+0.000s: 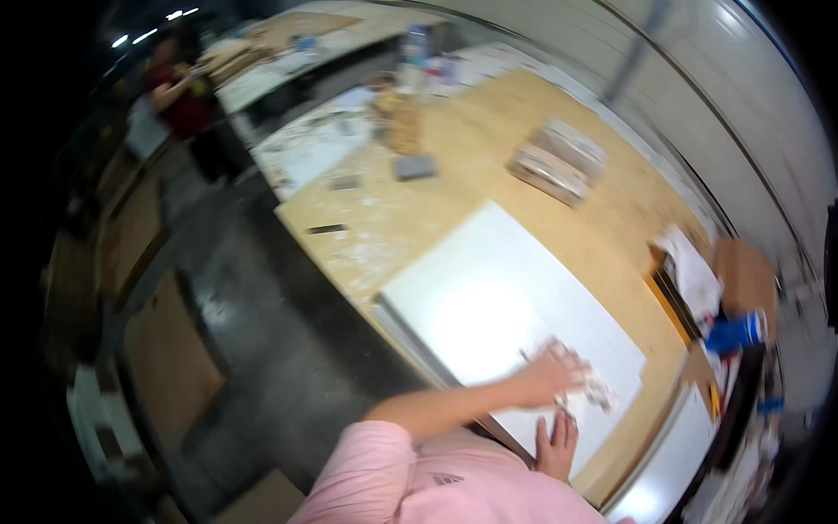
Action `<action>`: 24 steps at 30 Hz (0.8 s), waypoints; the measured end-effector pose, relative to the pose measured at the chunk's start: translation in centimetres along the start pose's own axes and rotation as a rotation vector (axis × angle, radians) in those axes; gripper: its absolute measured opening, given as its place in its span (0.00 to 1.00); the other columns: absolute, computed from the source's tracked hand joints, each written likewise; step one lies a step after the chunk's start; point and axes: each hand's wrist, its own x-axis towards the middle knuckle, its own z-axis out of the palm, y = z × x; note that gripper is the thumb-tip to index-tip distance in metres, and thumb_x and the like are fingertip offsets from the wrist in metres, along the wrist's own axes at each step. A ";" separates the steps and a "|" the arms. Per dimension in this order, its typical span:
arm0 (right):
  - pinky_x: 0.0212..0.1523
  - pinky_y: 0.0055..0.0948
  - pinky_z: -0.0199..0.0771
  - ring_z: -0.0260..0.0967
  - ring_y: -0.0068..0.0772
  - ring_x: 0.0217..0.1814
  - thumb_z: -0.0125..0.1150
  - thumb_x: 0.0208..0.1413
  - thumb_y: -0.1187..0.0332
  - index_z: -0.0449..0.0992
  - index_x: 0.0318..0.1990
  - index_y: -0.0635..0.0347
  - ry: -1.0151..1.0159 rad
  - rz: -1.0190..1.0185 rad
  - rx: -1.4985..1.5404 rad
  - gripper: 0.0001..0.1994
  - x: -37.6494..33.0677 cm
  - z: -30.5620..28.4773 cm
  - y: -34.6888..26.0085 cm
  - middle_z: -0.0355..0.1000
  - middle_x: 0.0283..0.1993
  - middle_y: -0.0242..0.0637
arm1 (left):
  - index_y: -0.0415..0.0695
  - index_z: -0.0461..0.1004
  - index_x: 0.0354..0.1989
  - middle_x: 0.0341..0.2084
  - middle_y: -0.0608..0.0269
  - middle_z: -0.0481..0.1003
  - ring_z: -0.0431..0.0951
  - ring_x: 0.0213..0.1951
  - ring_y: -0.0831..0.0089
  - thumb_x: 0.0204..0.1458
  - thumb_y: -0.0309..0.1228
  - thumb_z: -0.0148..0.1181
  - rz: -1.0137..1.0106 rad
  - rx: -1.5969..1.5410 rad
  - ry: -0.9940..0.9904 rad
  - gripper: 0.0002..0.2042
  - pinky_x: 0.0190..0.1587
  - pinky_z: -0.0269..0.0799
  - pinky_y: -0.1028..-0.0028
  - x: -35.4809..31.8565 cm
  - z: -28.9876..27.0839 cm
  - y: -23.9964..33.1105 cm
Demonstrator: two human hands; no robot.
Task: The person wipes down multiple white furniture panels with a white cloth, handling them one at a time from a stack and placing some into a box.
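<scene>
A glossy white panel (454,297) lies flat, apparently on top of other white panels whose edges show along its left side. My left hand (552,375) reaches across the front of my body and presses a crumpled white cloth (600,393) onto the panel near its right end. Motion blurs its fingers, which are bent over the cloth. Just nearer to me, my right hand (556,445) rests on the panel with its fingers stretched out and nothing visible in it; the wrist is hidden by my pink shirt.
The panel lies on a wooden worktable (471,131). Wrapped bundles (559,162), a grey block (415,167), a dark strip (327,229) and a bottle (414,45) lie or stand there. A blue roll (736,332) is at the right. Cardboard (173,358) covers floor at left; a person (183,100) stands farther off.
</scene>
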 end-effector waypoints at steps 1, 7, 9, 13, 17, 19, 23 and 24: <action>0.59 0.65 0.56 0.56 0.70 0.62 0.52 0.44 0.73 0.71 0.57 0.59 -0.049 0.044 -0.034 0.26 -1.5 -0.4 -0.1 0.58 0.65 0.60 | 0.64 0.72 0.56 0.63 0.63 0.64 0.64 0.61 0.58 0.44 0.45 0.63 -0.043 -0.023 0.130 0.26 0.57 0.56 0.42 0.2 0.7 -0.5; 0.61 0.65 0.56 0.52 0.64 0.67 0.60 0.38 0.80 0.66 0.62 0.53 -0.109 0.137 -0.007 0.36 -2.7 -1.4 -0.4 0.53 0.69 0.54 | 0.52 0.74 0.54 0.60 0.58 0.67 0.66 0.59 0.55 0.46 0.41 0.67 -0.429 0.357 0.253 0.24 0.59 0.63 0.58 -2.4 -8.3 -17.6; 0.63 0.65 0.55 0.52 0.63 0.68 0.61 0.39 0.79 0.65 0.63 0.52 -0.094 0.132 -0.008 0.37 -3.0 -0.4 -0.1 0.53 0.70 0.52 | 0.50 0.74 0.55 0.52 0.52 0.73 0.70 0.55 0.51 0.50 0.34 0.64 -0.642 0.305 0.388 0.21 0.58 0.66 0.61 -6.4 -10.7 -22.3; 0.64 0.64 0.56 0.50 0.64 0.69 0.60 0.40 0.79 0.65 0.63 0.54 -0.088 0.162 0.053 0.36 -3.5 -1.1 -0.4 0.52 0.70 0.51 | 0.46 0.74 0.53 0.47 0.48 0.77 0.76 0.50 0.50 0.53 0.35 0.60 -0.977 0.211 0.527 0.19 0.50 0.70 0.60 -15.6 -14.5 -28.4; 0.63 0.48 0.65 0.60 0.59 0.66 0.60 0.40 0.78 0.66 0.61 0.59 -0.084 0.129 0.134 0.34 -2.4 -9.2 -1.6 0.60 0.66 0.51 | 0.35 0.70 0.56 0.47 0.51 0.76 0.77 0.46 0.64 0.56 0.32 0.59 -0.948 -0.207 0.782 0.21 0.48 0.71 0.68 -22.2 -19.6 -29.9; 0.56 0.37 0.73 0.70 0.51 0.58 0.60 0.40 0.78 0.69 0.59 0.59 -0.025 0.068 0.118 0.31 -0.8 -15.0 -0.8 0.69 0.58 0.50 | 0.33 0.69 0.57 0.48 0.53 0.75 0.76 0.46 0.64 0.58 0.28 0.56 -1.132 -0.274 0.932 0.19 0.49 0.70 0.68 -20.9 -22.1 -27.0; 0.30 0.42 0.69 0.72 0.48 0.30 0.64 0.44 0.72 0.75 0.37 0.57 0.268 0.356 -0.128 0.10 4.1 -24.2 2.1 0.74 0.28 0.42 | 0.34 0.68 0.59 0.50 0.54 0.74 0.75 0.48 0.68 0.58 0.24 0.54 -0.744 -0.532 1.022 0.19 0.51 0.69 0.70 -15.4 -23.4 -21.9; 0.30 0.43 0.68 0.72 0.49 0.30 0.64 0.45 0.68 0.76 0.34 0.59 0.286 0.449 -0.087 0.09 5.3 -24.4 3.6 0.74 0.27 0.44 | 0.35 0.68 0.59 0.51 0.54 0.73 0.74 0.50 0.69 0.58 0.24 0.54 -0.680 -0.456 0.982 0.19 0.53 0.69 0.70 -13.9 -23.6 -20.0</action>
